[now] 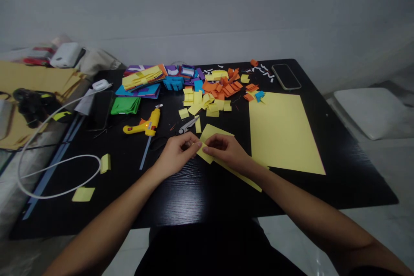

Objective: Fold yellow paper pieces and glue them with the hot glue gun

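Observation:
A small piece of yellow paper (205, 155) is pinched between the fingertips of both hands, low over the black table. My left hand (177, 152) grips its left side with thumb and forefinger. My right hand (229, 150) has thumb and fingers closed on its right side, covering part of it. Yellow paper (217, 130) shows just behind the fingers, and a yellow strip (241, 174) passes under my right wrist. Scissors (188, 125) lie beyond my left hand, their handles partly hidden by it. A folded yellow slip (198, 124) rests beside their blades.
Left of the scissors lies a yellow glue gun (147, 124). Behind are orange paper pieces (223, 87) and stacked coloured papers (144, 78). A large yellow sheet (284, 131) and a phone (286, 76) lie right. A white cable (61, 161) loops across the table's (181, 205) left side.

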The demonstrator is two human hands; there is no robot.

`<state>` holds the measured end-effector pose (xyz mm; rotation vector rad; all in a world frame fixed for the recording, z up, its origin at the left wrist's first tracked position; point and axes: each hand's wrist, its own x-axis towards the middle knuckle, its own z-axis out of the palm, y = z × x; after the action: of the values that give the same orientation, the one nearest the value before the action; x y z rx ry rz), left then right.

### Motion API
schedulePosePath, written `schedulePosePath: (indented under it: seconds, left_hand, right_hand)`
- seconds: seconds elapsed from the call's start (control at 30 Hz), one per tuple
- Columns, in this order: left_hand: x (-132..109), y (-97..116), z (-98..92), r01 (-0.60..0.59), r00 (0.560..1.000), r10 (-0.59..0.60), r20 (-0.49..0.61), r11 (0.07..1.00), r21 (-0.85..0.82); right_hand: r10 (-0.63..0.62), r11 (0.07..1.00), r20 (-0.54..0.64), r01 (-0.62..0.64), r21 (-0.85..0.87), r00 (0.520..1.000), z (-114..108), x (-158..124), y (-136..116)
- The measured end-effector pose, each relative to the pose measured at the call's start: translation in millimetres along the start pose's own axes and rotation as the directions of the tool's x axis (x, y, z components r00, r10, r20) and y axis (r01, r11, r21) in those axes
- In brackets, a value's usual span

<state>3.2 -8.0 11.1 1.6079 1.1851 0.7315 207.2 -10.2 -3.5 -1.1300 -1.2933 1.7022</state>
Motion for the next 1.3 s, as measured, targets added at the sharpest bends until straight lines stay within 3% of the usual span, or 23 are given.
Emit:
schedulePosePath:
  seconds: [0.3,0.47,0.57,0.8,0.97,1.17,1.3]
  left_hand:
    - [3,3,-12.3,0.009,0.998,-0.005,0.062,0.998,-0.067]
    - [8,0,-23.5,-0.004,0.992,-0.015,-0.123,0.989,-0.150]
    - [7,1,-19.0,-0.010,0.987,-0.017,-0.159,0.986,-0.166]
    - [0,3,2.9,-0.029,0.999,0.025,-0.031,0.991,-0.128]
    - [-2,2,7.3,-0.050,0.996,0.045,-0.077,0.997,-0.064]
    - [-1,3,8.9,-0.092,0.991,0.079,-0.107,0.989,-0.117]
    - [-2,7,9.1,-0.125,0.990,0.110,-0.088,0.974,-0.190]
  right_hand:
    - [0.041,0.998,-0.001,-0.041,0.042,0.999,-1,0,0]
    - [0.045,0.997,-0.073,-0.040,0.070,0.996,-3,1,-1]
    - [0.031,0.990,-0.070,-0.021,0.139,0.997,-3,1,-1]
    - [0.032,0.968,-0.078,-0.011,0.252,0.996,-1,2,3]
    - [-0.030,0.989,-0.128,0.048,0.138,0.991,0,0,0]
    - [-0.153,0.986,-0.162,0.161,0.034,0.975,3,-2,-1]
    - [-0.168,0.984,-0.176,0.177,0.033,0.970,4,-3,-2]
